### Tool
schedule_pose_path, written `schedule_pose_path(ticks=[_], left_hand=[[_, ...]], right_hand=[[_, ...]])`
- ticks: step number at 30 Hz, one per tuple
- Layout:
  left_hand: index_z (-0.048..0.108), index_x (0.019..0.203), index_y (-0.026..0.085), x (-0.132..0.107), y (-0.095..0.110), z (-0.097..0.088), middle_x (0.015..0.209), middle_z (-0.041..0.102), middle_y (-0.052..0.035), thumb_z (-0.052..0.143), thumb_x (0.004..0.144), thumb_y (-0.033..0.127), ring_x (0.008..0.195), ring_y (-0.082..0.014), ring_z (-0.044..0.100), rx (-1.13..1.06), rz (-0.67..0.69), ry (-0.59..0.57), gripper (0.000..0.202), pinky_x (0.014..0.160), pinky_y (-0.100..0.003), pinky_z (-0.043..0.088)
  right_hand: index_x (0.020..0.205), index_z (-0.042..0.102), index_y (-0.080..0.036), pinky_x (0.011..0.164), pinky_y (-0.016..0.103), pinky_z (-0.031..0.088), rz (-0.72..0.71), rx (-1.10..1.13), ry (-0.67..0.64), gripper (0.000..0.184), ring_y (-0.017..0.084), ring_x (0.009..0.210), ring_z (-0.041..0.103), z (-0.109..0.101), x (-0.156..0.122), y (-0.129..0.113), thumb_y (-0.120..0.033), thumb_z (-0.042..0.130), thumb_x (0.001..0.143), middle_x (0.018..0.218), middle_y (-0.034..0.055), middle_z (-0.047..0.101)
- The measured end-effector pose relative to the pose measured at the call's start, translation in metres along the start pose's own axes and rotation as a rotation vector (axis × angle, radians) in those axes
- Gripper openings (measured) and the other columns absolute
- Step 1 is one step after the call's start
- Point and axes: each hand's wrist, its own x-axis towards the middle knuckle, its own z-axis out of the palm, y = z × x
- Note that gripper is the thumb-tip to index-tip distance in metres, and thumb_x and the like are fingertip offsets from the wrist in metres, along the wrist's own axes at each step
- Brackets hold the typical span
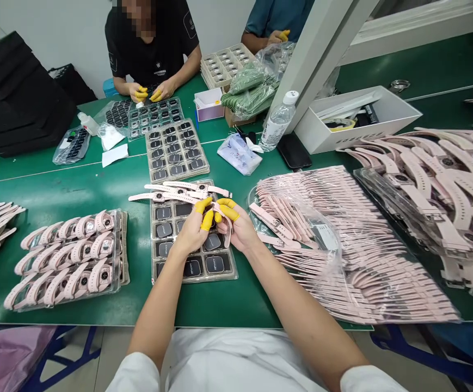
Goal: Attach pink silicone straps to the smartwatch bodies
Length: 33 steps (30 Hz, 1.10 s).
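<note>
My left hand (192,231) and my right hand (239,224) meet over a clear tray (233,269) of dark square watch faces, with yellow covers on the fingertips. In my right hand is a pink watch strap (227,233), curving down from the fingers. My left hand is closed in a pinch against the strap's upper end; the small part between its fingertips is hidden. Just beyond the hands, several pink-strapped watches (179,191) lie across the tray's far end.
Left stands a tray of looped pink watches (83,253). Bagged pink straps (354,239) spread at the right, near more strapped watches (436,174). Beyond are another watch-face tray (174,147), a bottle (279,122), a phone (293,151) and a white box (358,128). Two co-workers sit opposite.
</note>
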Motion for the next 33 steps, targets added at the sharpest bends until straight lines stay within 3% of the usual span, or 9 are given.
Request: schedule_pose_path(ticks=[2,7,13,19,21,23,27,30,33], left_hand=[[0.051,0.143,0.021,0.001,-0.003,0.001,0.128,0.068,-0.0133,0.057,0.104,0.038,0.114,-0.0247,0.068,-0.071,-0.069,0.064,0.044,0.102,-0.041,0.054],[0.069,0.106,0.020,0.004,-0.003,0.002,0.106,0.071,-0.0081,0.073,0.094,0.043,0.098,-0.0214,0.069,-0.152,-0.106,0.272,0.026,0.089,-0.035,0.056],[0.065,0.098,0.019,0.009,0.005,0.007,0.097,0.074,-0.0066,0.084,0.081,0.057,0.074,-0.0155,0.068,-0.549,-0.207,0.389,0.046,0.060,-0.025,0.055],[0.048,0.098,0.022,0.016,-0.002,-0.025,0.098,0.076,-0.0054,0.088,0.075,0.056,0.062,-0.0110,0.066,-0.664,-0.209,0.931,0.057,0.046,-0.017,0.048],[0.048,0.099,0.022,0.018,-0.006,-0.034,0.097,0.077,-0.0054,0.086,0.078,0.054,0.055,-0.0087,0.061,-0.679,-0.226,0.995,0.054,0.043,-0.016,0.046],[0.053,0.101,0.020,0.018,-0.006,-0.033,0.099,0.078,-0.0072,0.085,0.079,0.051,0.051,-0.0075,0.057,-0.690,-0.297,0.867,0.049,0.041,-0.017,0.046],[0.069,0.115,0.017,0.010,-0.003,-0.008,0.116,0.077,-0.0121,0.081,0.083,0.044,0.059,-0.0103,0.061,-0.581,-0.401,0.320,0.043,0.045,-0.022,0.054],[0.069,0.131,0.021,0.004,-0.003,0.006,0.129,0.073,-0.0114,0.070,0.093,0.036,0.074,-0.0153,0.069,-0.401,-0.282,0.100,0.041,0.057,-0.026,0.061],[0.065,0.138,0.023,0.002,-0.004,0.005,0.136,0.069,-0.0108,0.057,0.097,0.022,0.106,-0.0226,0.071,-0.211,-0.047,0.037,0.042,0.085,-0.036,0.065]], right_hand=[[0.101,0.057,-0.023,0.041,0.018,0.031,0.020,-0.046,0.015,0.050,0.007,0.043,0.043,-0.001,0.001,0.000,-0.050,0.086,0.071,0.063,-0.0066,0.061],[0.091,0.058,-0.020,0.037,0.018,0.021,0.196,-0.270,-0.072,0.047,0.007,0.040,0.036,-0.008,-0.001,-0.006,-0.062,0.077,0.080,0.056,-0.0048,0.055],[0.090,0.062,-0.019,0.038,0.018,0.011,0.384,-0.312,-0.231,0.038,0.006,0.041,0.022,-0.008,-0.004,-0.015,-0.057,0.065,0.090,0.052,-0.0069,0.044],[0.085,0.066,-0.016,0.039,0.019,0.008,0.420,-0.482,-0.281,0.031,0.005,0.042,0.020,-0.015,-0.007,-0.022,-0.047,0.067,0.090,0.052,-0.0073,0.040],[0.085,0.066,-0.016,0.039,0.019,0.010,0.338,-0.482,-0.212,0.033,0.005,0.041,0.023,-0.018,-0.005,-0.023,-0.048,0.069,0.090,0.053,-0.0057,0.045],[0.088,0.065,-0.017,0.038,0.019,0.018,0.197,-0.407,-0.116,0.035,0.005,0.042,0.030,-0.020,-0.003,-0.022,-0.051,0.072,0.088,0.059,-0.0030,0.055],[0.095,0.057,-0.021,0.041,0.021,0.036,0.030,-0.320,-0.105,0.045,0.008,0.044,0.046,-0.014,-0.001,-0.016,-0.058,0.079,0.082,0.074,-0.0007,0.070],[0.096,0.052,-0.022,0.041,0.021,0.036,0.043,-0.327,-0.187,0.044,0.008,0.041,0.044,-0.010,-0.005,-0.013,-0.055,0.079,0.083,0.067,-0.0043,0.067],[0.092,0.051,-0.022,0.040,0.021,0.032,0.093,-0.333,-0.244,0.039,0.008,0.040,0.039,-0.008,-0.007,-0.011,-0.050,0.078,0.085,0.058,-0.0066,0.061]])
